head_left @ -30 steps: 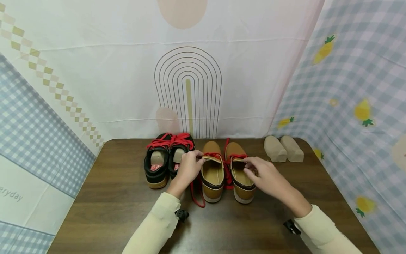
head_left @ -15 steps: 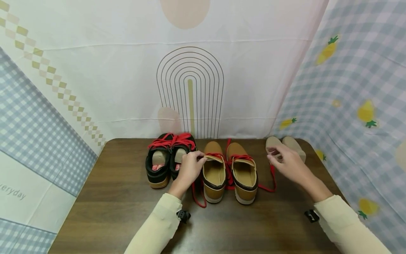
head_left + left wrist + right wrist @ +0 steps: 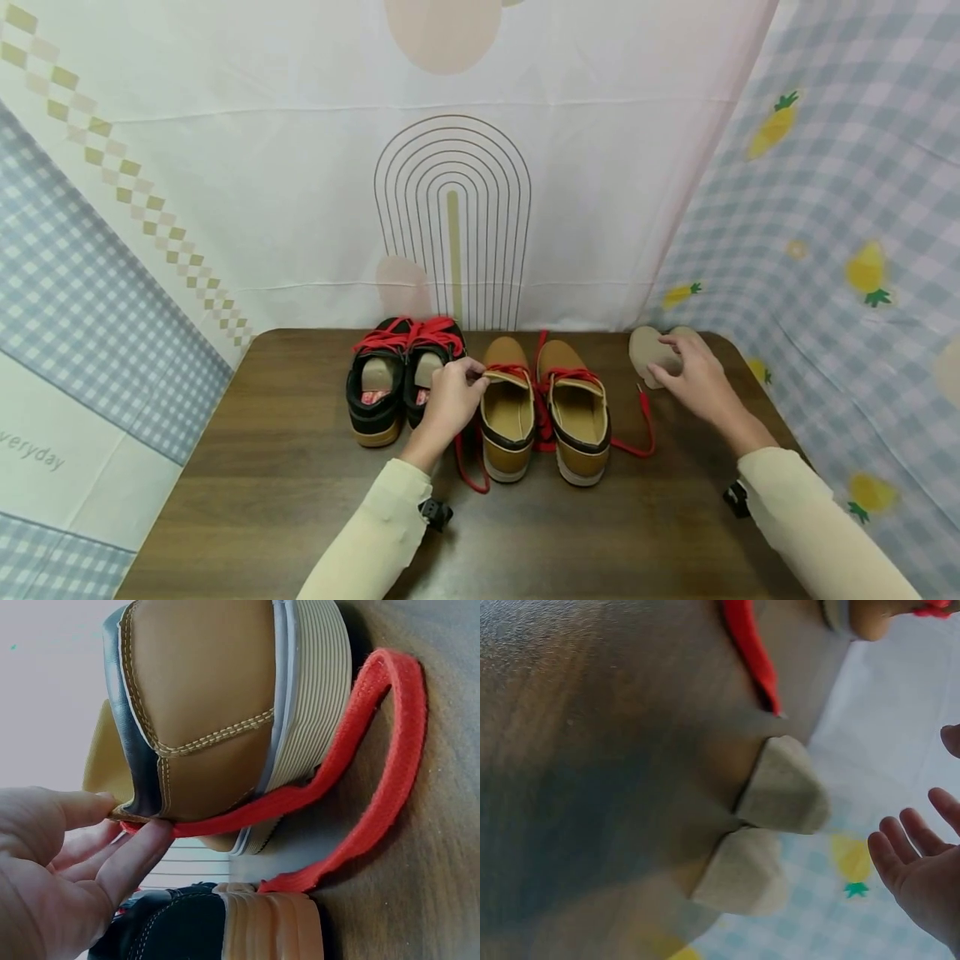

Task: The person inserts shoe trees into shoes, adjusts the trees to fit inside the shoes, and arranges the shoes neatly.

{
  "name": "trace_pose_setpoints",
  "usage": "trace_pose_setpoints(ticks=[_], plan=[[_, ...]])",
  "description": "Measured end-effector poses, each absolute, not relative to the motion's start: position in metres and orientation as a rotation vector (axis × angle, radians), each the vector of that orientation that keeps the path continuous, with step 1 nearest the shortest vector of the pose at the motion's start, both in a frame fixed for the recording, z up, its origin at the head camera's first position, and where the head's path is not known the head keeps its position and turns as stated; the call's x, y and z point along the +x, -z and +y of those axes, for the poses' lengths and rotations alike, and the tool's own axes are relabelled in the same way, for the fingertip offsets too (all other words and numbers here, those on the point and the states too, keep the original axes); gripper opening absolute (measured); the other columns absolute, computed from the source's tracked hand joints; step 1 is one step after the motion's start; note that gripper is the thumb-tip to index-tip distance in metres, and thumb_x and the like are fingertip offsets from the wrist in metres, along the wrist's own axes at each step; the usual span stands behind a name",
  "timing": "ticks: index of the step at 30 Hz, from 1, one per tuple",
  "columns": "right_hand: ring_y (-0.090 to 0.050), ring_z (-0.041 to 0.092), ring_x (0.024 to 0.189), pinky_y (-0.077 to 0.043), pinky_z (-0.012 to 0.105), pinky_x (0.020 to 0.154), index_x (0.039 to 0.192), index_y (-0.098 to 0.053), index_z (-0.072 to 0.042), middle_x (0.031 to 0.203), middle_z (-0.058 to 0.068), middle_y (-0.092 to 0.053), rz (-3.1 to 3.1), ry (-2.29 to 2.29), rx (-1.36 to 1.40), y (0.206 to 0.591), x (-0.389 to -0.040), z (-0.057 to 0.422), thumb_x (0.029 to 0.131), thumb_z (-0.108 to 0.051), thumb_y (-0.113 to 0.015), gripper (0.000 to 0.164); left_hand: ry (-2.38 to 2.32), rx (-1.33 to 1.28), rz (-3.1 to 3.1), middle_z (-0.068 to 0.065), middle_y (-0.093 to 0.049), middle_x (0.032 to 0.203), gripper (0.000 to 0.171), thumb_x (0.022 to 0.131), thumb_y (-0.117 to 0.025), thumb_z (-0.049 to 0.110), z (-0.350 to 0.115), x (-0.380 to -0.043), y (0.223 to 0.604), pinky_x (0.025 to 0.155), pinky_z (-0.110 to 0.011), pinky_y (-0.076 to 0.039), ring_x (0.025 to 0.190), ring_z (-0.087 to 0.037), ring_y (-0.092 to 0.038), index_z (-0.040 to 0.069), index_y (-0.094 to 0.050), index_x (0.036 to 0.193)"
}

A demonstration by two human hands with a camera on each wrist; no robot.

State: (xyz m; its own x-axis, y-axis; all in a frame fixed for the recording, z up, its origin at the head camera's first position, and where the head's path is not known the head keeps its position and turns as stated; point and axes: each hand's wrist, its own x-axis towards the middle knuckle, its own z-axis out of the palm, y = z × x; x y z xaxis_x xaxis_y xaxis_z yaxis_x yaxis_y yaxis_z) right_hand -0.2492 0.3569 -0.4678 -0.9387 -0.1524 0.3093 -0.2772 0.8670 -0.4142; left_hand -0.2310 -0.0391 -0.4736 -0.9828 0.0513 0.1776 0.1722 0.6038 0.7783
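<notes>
A pair of tan shoes with red laces stands in the middle of the table. With thumb and fingers, my left hand (image 3: 447, 398) pinches the upper edge of the left tan shoe (image 3: 210, 697), by the lace hole where a red lace (image 3: 300, 796) comes out. The right tan shoe (image 3: 583, 460) is beside it, its inside bare. Over at the back right, my right hand (image 3: 699, 382) hovers with fingers spread above two beige toe-shaped shoe inserts. The left insert (image 3: 784, 784) and the right insert (image 3: 742, 874) lie side by side, apart from the fingers in the right wrist view.
Left of the tan shoes stand black shoes (image 3: 372, 429) with red laces and beige inserts inside. A loose red lace end (image 3: 647, 417) lies between the right tan shoe and the inserts. Patterned cloth (image 3: 315, 208) hangs behind the wooden table (image 3: 270, 483).
My right hand has moved from the right tan shoe's opening rightward to the inserts, its fingers spreading wider. The left hand keeps pinching the left tan shoe's edge.
</notes>
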Motion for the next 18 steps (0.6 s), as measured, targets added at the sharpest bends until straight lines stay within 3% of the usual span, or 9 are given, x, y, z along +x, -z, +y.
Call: trace_pose_setpoints(ticks=[13, 18], plan=[[-0.045, 0.055, 0.127, -0.029, 0.073, 0.105, 0.136, -0.052, 0.013, 0.136, 0.037, -0.051, -2.660, -0.748, 0.111, 0.510, -0.266, 0.371, 0.088, -0.017, -0.082, 0.064, 1.362, -0.198, -2.653, -0.005, -0.076, 0.086, 0.005, 0.093, -0.075, 0.010, -0.040, -0.232, 0.473, 0.066, -0.030, -0.055, 0.077, -0.016, -0.068, 0.007, -0.077, 0.096], [-0.044, 0.056, 0.128, -0.033, 0.068, 0.106, 0.137, -0.049, 0.016, 0.136, 0.040, -0.049, -2.636, -0.832, -0.005, 0.523, -0.269, 0.370, 0.090, -0.015, -0.080, 0.064, 1.382, -0.197, -2.660, -0.005, -0.075, 0.086, 0.006, 0.094, -0.075, 0.011, -0.041, -0.233, 0.474, 0.065, -0.029, -0.054, 0.075, -0.015, -0.067, 0.008, -0.078, 0.097]])
